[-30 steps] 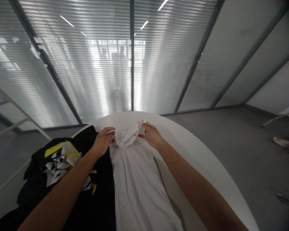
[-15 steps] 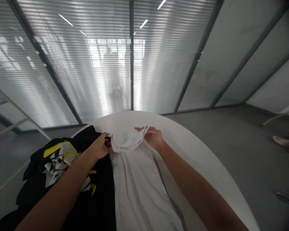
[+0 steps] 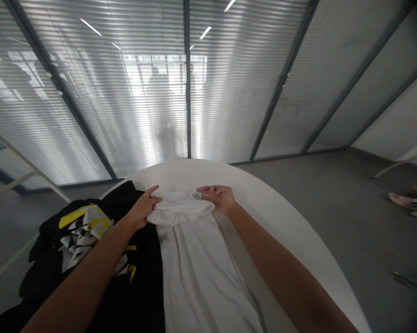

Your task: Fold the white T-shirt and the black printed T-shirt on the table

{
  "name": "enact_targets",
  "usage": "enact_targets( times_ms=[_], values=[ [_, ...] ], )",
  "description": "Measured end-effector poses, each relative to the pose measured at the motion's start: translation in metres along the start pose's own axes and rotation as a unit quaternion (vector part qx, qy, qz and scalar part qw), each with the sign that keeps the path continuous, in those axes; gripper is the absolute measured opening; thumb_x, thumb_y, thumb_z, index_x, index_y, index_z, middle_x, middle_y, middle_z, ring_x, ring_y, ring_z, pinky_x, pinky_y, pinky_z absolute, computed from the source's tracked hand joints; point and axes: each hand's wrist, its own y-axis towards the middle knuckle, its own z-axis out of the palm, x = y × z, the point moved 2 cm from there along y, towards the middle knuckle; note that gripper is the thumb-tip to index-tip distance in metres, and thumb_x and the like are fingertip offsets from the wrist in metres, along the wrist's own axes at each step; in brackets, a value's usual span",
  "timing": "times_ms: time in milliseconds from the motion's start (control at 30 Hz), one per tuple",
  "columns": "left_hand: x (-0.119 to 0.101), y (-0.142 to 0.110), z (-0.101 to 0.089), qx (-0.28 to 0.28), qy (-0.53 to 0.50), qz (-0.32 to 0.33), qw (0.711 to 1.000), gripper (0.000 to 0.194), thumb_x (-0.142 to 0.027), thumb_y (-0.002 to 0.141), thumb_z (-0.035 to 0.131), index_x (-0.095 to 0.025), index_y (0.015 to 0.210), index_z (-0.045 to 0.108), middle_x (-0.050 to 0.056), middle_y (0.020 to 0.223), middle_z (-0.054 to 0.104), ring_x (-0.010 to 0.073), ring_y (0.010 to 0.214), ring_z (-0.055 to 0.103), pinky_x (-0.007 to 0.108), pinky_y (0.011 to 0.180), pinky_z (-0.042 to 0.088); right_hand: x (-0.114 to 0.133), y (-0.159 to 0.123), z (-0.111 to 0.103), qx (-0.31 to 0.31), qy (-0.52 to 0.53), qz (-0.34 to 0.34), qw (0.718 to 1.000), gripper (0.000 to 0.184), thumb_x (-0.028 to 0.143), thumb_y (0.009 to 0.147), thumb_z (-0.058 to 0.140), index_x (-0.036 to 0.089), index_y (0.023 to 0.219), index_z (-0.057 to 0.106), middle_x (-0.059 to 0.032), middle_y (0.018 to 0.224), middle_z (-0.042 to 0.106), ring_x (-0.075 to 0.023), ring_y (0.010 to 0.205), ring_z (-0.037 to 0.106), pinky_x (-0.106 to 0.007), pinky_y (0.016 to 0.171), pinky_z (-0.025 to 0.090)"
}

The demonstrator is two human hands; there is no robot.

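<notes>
A white cloth garment (image 3: 197, 268) stretches lengthwise over the table toward me, with soft creases along it. Its far end is turned back into a gathered fold. My left hand (image 3: 144, 209) pinches the left end of that fold, thumb and fingers closed on the fabric. At the fold's right end, my right hand (image 3: 219, 199) grips the cloth between thumb and fingers. Under my left forearm lies a black garment (image 3: 142, 273) with yellow and white print, bunched on its left side and touching the white cloth.
The round white table (image 3: 281, 222) curves away to the right. A white metal frame (image 3: 28, 162) stands at the left. Beyond the table is a glass partition with blinds (image 3: 225, 92). Shoes (image 3: 401, 200) lie on the grey floor at the right.
The far end of the white garment has been folded back toward me and now lies flatter and wider. My left hand has shifted slightly left; my right hand has turned inward over the edge.
</notes>
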Motion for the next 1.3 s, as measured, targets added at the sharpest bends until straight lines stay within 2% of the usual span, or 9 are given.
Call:
enact_targets(
  times_ms=[67,167,300,433,533,700,833,1100,1300],
  values=[
    [0.002,-0.002,0.001,0.027,-0.005,-0.003,1.0,0.072,-0.007,0.069,0.071,-0.018,0.137,0.053,0.004,0.077,0.07,0.0165,0.059,0.066,0.024,0.052,0.051,-0.002,0.005,-0.002,-0.058,-0.017,0.031,0.998,0.007,0.016,0.054,0.056,0.019,0.053,0.063,-0.0084,0.092,0.074,-0.0261,0.093,0.063,-0.039,0.076,0.052],
    [0.002,-0.008,0.005,0.056,-0.026,-0.013,0.998,0.077,-0.007,0.066,0.074,-0.02,0.139,0.052,0.006,0.086,0.072,0.0182,0.067,0.069,0.026,0.059,0.055,-0.004,0.011,0.001,-0.147,-0.109,0.033,0.983,0.024,0.012,0.052,0.066,0.021,0.074,0.066,-0.004,0.093,0.07,-0.0193,0.081,0.061,-0.031,0.065,0.051],
    [-0.002,-0.013,0.008,0.068,-0.018,-0.017,0.997,0.085,-0.006,0.064,0.073,-0.024,0.144,0.047,0.005,0.089,0.073,0.0179,0.068,0.069,0.026,0.06,0.055,-0.011,0.012,-0.001,-0.244,-0.242,0.053,0.938,0.037,0.019,0.049,0.081,0.023,0.076,0.056,0.0023,0.064,0.062,-0.0142,0.057,0.054,-0.027,0.05,0.044],
    [-0.002,-0.014,0.009,0.086,0.005,-0.007,0.996,0.089,-0.002,0.061,0.067,-0.022,0.145,0.046,0.004,0.089,0.073,0.0185,0.068,0.069,0.025,0.057,0.053,-0.02,0.011,-0.009,-0.185,-0.37,0.129,0.901,0.034,0.036,0.057,0.082,0.024,0.058,0.05,0.0037,0.039,0.047,-0.0131,0.039,0.046,-0.026,0.042,0.034],
    [0.0,-0.014,0.01,0.093,0.009,-0.013,0.996,0.088,-0.001,0.059,0.062,-0.021,0.144,0.048,0.005,0.091,0.073,0.0173,0.065,0.068,0.024,0.055,0.051,-0.023,0.013,-0.009,-0.156,-0.404,0.135,0.891,0.036,0.037,0.061,0.08,0.023,0.048,0.049,0.004,0.032,0.041,-0.0115,0.037,0.042,-0.025,0.041,0.029],
    [0.007,-0.009,0.009,0.082,-0.012,0.01,0.997,0.084,-0.004,0.059,0.06,-0.023,0.141,0.053,0.002,0.084,0.072,0.0127,0.055,0.061,0.02,0.048,0.045,-0.019,0.021,-0.006,-0.191,-0.357,0.084,0.911,0.02,0.039,0.073,0.066,0.023,0.064,0.057,0.0036,0.05,0.055,-0.0116,0.046,0.048,-0.023,0.045,0.036],
    [0.019,0.003,0.01,0.076,0.006,0.04,0.996,0.083,-0.006,0.061,0.061,-0.022,0.142,0.051,0.001,0.078,0.071,0.0103,0.049,0.055,0.018,0.045,0.039,-0.013,0.025,-0.015,-0.246,-0.353,0.052,0.901,0.022,0.04,0.083,0.055,0.023,0.069,0.055,0.0013,0.058,0.057,-0.0136,0.052,0.052,-0.027,0.053,0.041],
    [0.023,0.021,0.0,0.019,0.092,0.1,0.991,0.071,-0.003,0.06,0.064,-0.02,0.129,0.062,-0.001,0.078,0.069,0.0106,0.057,0.057,0.018,0.051,0.041,-0.015,0.034,-0.022,-0.263,-0.409,0.005,0.874,0.018,0.026,0.072,0.069,0.021,0.059,0.057,-0.0035,0.064,0.063,-0.0201,0.079,0.06,-0.03,0.076,0.042],
    [0.02,0.015,-0.003,0.022,0.268,0.157,0.95,0.058,-0.011,0.065,0.068,-0.018,0.122,0.066,0.0,0.075,0.067,0.0133,0.059,0.057,0.022,0.057,0.044,-0.006,0.031,-0.021,-0.238,-0.398,0.06,0.884,0.014,0.029,0.079,0.066,0.02,0.088,0.064,-0.005,0.074,0.07,-0.0187,0.068,0.065,-0.031,0.064,0.051]
  ],
)
